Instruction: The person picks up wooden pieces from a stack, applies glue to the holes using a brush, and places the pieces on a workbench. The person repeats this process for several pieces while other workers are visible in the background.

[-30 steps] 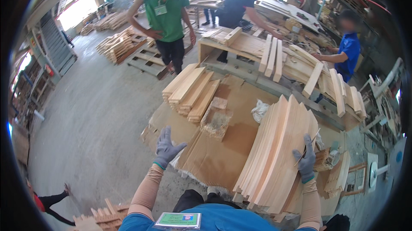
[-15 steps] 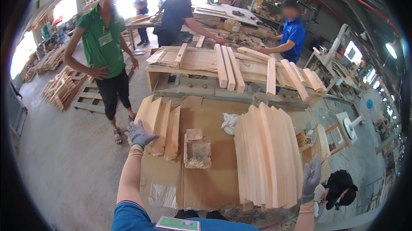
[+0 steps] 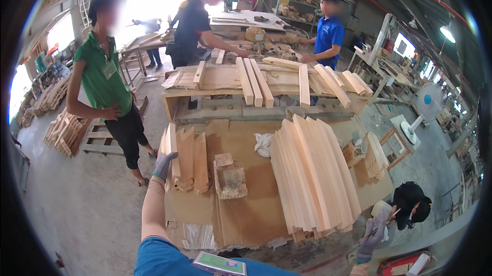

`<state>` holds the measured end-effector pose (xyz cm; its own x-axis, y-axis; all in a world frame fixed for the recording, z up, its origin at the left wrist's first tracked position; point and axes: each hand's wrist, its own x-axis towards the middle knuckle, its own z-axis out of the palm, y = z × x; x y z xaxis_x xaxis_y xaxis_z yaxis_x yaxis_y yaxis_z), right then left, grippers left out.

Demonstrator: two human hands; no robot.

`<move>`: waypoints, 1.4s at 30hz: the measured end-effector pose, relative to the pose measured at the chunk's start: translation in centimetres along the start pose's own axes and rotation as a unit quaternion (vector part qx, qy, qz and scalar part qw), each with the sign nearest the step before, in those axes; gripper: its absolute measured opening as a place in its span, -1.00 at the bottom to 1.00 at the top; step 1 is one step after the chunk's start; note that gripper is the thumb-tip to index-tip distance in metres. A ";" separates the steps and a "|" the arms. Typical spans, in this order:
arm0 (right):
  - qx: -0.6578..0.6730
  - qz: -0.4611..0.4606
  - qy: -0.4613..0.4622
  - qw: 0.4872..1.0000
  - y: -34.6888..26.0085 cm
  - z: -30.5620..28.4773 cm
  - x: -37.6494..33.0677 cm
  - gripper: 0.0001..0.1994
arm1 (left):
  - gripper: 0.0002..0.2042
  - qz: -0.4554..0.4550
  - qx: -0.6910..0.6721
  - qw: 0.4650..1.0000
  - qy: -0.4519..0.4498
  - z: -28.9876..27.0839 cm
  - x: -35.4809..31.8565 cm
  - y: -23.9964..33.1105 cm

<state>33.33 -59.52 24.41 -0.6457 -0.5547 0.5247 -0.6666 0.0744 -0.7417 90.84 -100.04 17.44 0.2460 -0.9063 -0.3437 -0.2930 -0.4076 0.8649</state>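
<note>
A fan [image 3: 427,100] stands at right, a person in green [image 3: 105,81] at left beside a pallet [image 3: 102,149], a shelf [image 3: 295,1] far.

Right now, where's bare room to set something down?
Bare cardboard shows between the rough block and the large slat stack, also on the block's near side. Crowded: left end, where your left hand touches the smaller slat group.

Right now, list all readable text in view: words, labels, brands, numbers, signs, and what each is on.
None I can quote.
Wearer's chest badge: print too small and blurred.
Badge on the person in green: too blurred.
Board stack: no readable marks.
Boards by the left hand: no readable marks.
</note>
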 end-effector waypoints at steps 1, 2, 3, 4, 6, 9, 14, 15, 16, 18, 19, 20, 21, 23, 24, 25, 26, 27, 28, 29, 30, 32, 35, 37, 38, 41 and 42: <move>0.008 0.001 0.002 1.000 1.0 -0.8 -0.7 -0.52 | -0.20 -0.002 -0.146 0.988 -0.058 -0.5 -1.9 -0.6; 0.017 -0.001 0.007 1.000 1.6 -1.6 -0.9 -0.53 | -0.28 0.003 -0.290 0.950 -0.117 -0.5 -3.9 -1.0; 0.027 -0.013 0.010 0.999 1.6 -1.9 -0.9 -0.54 | -0.36 0.009 -0.427 0.888 -0.172 -0.5 -6.2 -1.4; 0.033 -0.024 0.011 0.999 1.0 -2.5 -1.1 -0.55 | -0.39 0.040 -0.461 0.872 -0.160 0.5 -9.1 -1.9; 0.011 -0.041 0.009 0.999 0.1 -4.3 -1.8 -0.58 | -0.43 0.039 -0.510 0.842 -0.172 2.4 -15.1 -1.9; 0.104 -0.078 -0.018 0.991 -2.2 -4.3 -2.3 -0.59 | -0.32 0.030 -0.582 0.775 -0.247 5.2 -22.8 -4.1; 0.228 -0.050 -0.133 0.963 -5.2 -5.2 -5.4 -0.57 | -0.33 -0.002 -0.592 0.704 -0.392 14.3 -36.2 1.5; 0.263 -0.060 -0.129 0.954 -5.2 -5.2 -6.0 -0.55 | -0.32 -0.001 -0.590 0.670 -0.451 16.2 -37.9 2.7; 0.295 -0.068 -0.124 0.945 -4.8 -5.1 -6.5 -0.53 | -0.33 -0.020 -0.583 0.645 -0.494 18.7 -39.3 3.1; 0.360 -0.014 -0.103 0.927 -5.2 -5.7 -7.6 -0.50 | -0.36 -0.068 -0.561 0.561 -0.605 24.3 -41.3 2.9; 0.394 0.046 -0.081 0.914 -5.7 -6.0 -8.0 -0.49 | -0.38 -0.094 -0.541 0.496 -0.672 27.2 -42.3 2.8; 0.422 0.108 -0.051 0.899 -5.2 -7.2 -8.4 -0.49 | -0.41 -0.128 -0.519 0.421 -0.733 29.8 -43.6 2.0; 0.359 0.117 -0.059 0.924 -4.1 -9.0 -8.4 -0.49 | -0.45 -0.137 -0.489 0.492 -0.707 31.9 -45.4 1.1; 0.233 0.131 -0.069 0.961 -1.7 -13.4 -8.0 -0.50 | -0.52 -0.126 -0.406 0.616 -0.663 36.4 -49.1 0.9; 0.246 0.159 -0.041 0.955 -0.2 -15.1 -8.1 -0.50 | -0.41 -0.188 -0.389 0.582 -0.689 38.4 -50.1 0.3; 0.250 0.189 -0.007 0.950 1.7 -17.2 -8.3 -0.50 | -0.40 -0.155 -0.369 0.573 -0.715 40.3 -52.1 0.9; 0.258 0.219 0.025 0.941 3.1 -18.8 -8.6 -0.50 | -0.38 -0.122 -0.350 0.565 -0.737 41.7 -54.0 1.9; 0.260 0.221 0.039 0.939 4.0 -20.0 -8.6 -0.50 | -0.36 -0.084 -0.335 0.560 -0.753 42.9 -55.3 2.5; 0.263 0.223 0.051 0.937 4.8 -21.0 -8.3 -0.50 | -0.37 -0.048 -0.283 0.588 -0.756 44.7 -55.5 1.8; 0.267 0.222 0.062 0.936 5.5 -21.9 -7.8 -0.50 | -0.37 -0.065 -0.276 0.566 -0.774 46.3 -55.7 1.5; 0.236 0.239 0.053 0.940 6.1 -22.5 -7.3 -0.48 | -0.38 -0.080 -0.270 0.545 -0.789 47.9 -55.7 1.1; 0.154 0.207 0.005 0.966 8.7 -22.9 -6.5 -0.46 | -0.41 -0.126 -0.250 0.538 -0.795 51.0 -55.9 0.3; 0.128 0.197 -0.011 0.972 11.6 -21.7 -4.0 -0.41 | -0.44 -0.177 -0.182 0.627 -0.737 55.3 -56.4 0.6; 0.200 0.216 0.006 0.956 13.3 -20.7 -2.0 -0.39 | -0.45 -0.133 -0.157 0.670 -0.714 57.8 -56.0 0.5; 0.128 0.186 0.023 0.974 15.0 -20.8 -1.0 -0.41 | -0.43 -0.132 -0.148 0.684 -0.702 59.1 -55.9 1.0; -0.034 0.128 0.002 0.991 18.3 -20.3 2.7 -0.43 | -0.39 -0.138 -0.153 0.678 -0.705 62.8 -53.6 2.7; -0.058 0.139 -0.044 0.988 17.8 -19.9 4.4 -0.42 | -0.39 -0.144 -0.177 0.675 -0.702 63.5 -53.3 3.5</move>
<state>11.23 -44.14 21.86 -0.7784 -0.5692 0.2648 -0.5094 0.3262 -0.7963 18.05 -60.30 15.56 -0.9445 -0.1105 -0.3094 -0.1194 -0.7620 0.6365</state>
